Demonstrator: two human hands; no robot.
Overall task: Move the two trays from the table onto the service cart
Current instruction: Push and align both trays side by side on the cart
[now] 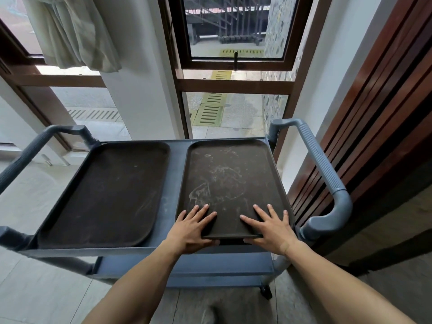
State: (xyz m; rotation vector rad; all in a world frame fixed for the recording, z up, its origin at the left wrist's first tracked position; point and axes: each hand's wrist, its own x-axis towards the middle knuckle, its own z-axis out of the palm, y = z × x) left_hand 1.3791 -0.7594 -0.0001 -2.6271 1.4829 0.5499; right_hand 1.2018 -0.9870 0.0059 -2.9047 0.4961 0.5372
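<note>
Two dark brown trays lie side by side on the top shelf of the grey-blue service cart (174, 174). The left tray (105, 195) lies flat with no hand on it. The right tray (229, 181) is smudged with pale marks, and its near edge sticks out slightly over the cart's front rim. My left hand (190, 230) holds that tray's near left corner, fingers spread on top and thumb under the edge. My right hand (271, 228) grips the near right corner the same way.
Cart handles rise at the left (30, 155) and the right (327, 174). A lower shelf (187, 265) shows beneath. A window (233, 101) and a white pillar stand beyond the cart, and a wooden slatted wall (374, 136) runs close on the right.
</note>
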